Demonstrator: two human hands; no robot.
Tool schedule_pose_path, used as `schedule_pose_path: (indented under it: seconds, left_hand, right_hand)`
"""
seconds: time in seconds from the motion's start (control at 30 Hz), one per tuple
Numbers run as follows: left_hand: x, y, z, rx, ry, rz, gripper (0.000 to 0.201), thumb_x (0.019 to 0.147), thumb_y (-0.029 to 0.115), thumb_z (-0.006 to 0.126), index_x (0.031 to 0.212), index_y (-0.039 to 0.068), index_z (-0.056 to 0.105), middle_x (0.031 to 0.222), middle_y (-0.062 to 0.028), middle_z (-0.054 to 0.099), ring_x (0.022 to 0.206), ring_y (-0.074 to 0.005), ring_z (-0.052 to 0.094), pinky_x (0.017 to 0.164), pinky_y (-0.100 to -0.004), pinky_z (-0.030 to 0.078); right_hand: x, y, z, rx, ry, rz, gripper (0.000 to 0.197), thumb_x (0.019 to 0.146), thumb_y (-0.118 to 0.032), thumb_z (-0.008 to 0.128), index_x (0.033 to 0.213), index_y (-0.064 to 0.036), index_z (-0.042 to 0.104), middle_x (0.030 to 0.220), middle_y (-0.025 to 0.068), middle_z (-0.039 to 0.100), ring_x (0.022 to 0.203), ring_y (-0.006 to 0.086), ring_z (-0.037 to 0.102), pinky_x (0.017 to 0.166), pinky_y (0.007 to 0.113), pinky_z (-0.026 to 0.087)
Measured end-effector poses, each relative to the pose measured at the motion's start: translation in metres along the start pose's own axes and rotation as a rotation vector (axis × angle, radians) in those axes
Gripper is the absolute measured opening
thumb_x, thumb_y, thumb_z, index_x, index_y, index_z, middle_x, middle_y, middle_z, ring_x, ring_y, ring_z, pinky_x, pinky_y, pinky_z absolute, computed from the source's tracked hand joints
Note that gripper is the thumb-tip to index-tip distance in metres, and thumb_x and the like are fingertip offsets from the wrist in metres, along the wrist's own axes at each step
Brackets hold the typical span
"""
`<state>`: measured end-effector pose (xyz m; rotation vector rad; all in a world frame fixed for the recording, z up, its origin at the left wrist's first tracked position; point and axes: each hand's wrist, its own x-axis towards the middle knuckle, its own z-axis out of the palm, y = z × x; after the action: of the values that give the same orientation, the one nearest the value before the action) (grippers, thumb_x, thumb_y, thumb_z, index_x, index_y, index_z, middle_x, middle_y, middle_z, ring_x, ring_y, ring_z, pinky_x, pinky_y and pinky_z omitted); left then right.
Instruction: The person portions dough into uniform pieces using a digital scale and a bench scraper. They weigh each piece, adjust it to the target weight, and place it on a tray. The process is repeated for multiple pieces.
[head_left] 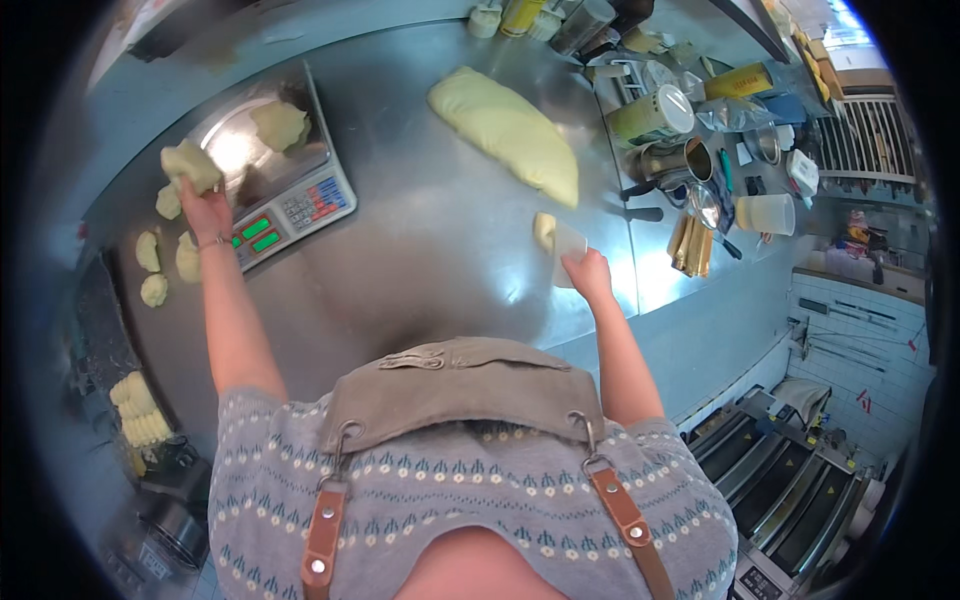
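My left hand (206, 212) is closed round a pale yellow piece of dough (191, 163), held at the left edge of a digital scale (318, 203). Another dough piece (281, 126) rests on the scale's shiny pan. Several smaller dough lumps (149, 251) lie on the steel table left of the scale. On the right, my right hand (590, 274) grips a white dough scraper (570, 247) by its edge. A small dough chunk (544, 231) touches or sits just beside the scraper's left side. Beyond it lies a large, smooth mass of dough (505, 130).
Bars of shaped dough (140, 410) sit in a tray at the lower left. Along the right of the steel table (420, 260) stand a white-lidded tub (655, 113), a metal pot (675, 160), a plastic jug (765, 214) and knives. Bottles and jars line the back.
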<state>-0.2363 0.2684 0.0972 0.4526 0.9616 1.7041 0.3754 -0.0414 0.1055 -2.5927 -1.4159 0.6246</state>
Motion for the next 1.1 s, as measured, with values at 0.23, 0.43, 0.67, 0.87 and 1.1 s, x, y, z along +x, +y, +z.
schedule_pose_path:
  seconds: [0.23, 0.43, 0.67, 0.87, 1.1]
  left_hand:
    - [-0.246, -0.191, 0.149, 0.130, -0.682, -0.538, 0.058, 0.083, -0.009, 0.053, 0.136, 0.014, 0.044, 0.132, -0.0048, 0.050, 0.122, -0.0202, 0.050, 0.101, -0.0345, 0.045]
    - [-0.384, -0.322, 0.162, 0.845, -0.816, 0.056, 0.072, 0.075, 0.008, 0.073, 0.137, 0.005, 0.036, 0.135, -0.0205, 0.042, 0.128, -0.0355, 0.042, 0.110, -0.0406, 0.033]
    - [-0.318, -0.195, 0.143, 0.517, -0.666, -0.421, 0.096, 0.071, 0.008, 0.078, 0.150, 0.014, 0.024, 0.140, -0.0153, 0.043, 0.128, -0.0300, 0.045, 0.107, -0.0402, 0.038]
    - [-0.257, -0.020, 0.086, -0.069, -0.348, -0.350, 0.063, 0.088, 0.028, 0.064, 0.144, 0.021, 0.038, 0.138, -0.0005, 0.049, 0.115, -0.0150, 0.053, 0.089, -0.0388, 0.050]
    - [-0.100, 0.028, 0.065, 1.602, -0.140, 0.206, 0.097, 0.077, 0.043, 0.072, 0.153, 0.012, 0.020, 0.158, -0.0165, 0.021, 0.141, -0.0338, 0.030, 0.115, -0.0410, 0.025]
  right_hand:
    - [0.052, -0.033, 0.000, -0.310, -0.184, -0.088, 0.033, 0.079, -0.032, 0.061, 0.091, -0.0029, 0.070, 0.090, 0.0221, 0.069, 0.086, 0.0386, 0.068, 0.077, 0.047, 0.055]
    - [0.075, -0.034, 0.037, -0.244, -0.197, -0.088, 0.027, 0.078, -0.025, 0.060, 0.089, -0.0027, 0.070, 0.097, 0.0220, 0.069, 0.090, 0.0386, 0.067, 0.080, 0.046, 0.054]
    - [-0.011, -0.100, 0.032, 1.356, -0.770, 0.132, 0.058, 0.087, -0.014, 0.067, 0.140, -0.0047, 0.044, 0.132, 0.0087, 0.056, 0.118, 0.0218, 0.056, 0.098, 0.037, 0.046]
    - [-0.058, -0.171, 0.024, 1.040, -0.823, -0.098, 0.043, 0.084, -0.018, 0.076, 0.120, -0.0007, 0.062, 0.111, 0.0071, 0.067, 0.100, 0.0175, 0.063, 0.087, 0.034, 0.050]
    - [-0.057, -0.148, 0.031, 0.966, -0.557, -0.105, 0.045, 0.084, -0.016, 0.075, 0.122, 0.0025, 0.059, 0.113, 0.0097, 0.067, 0.101, 0.0193, 0.063, 0.088, 0.034, 0.050]
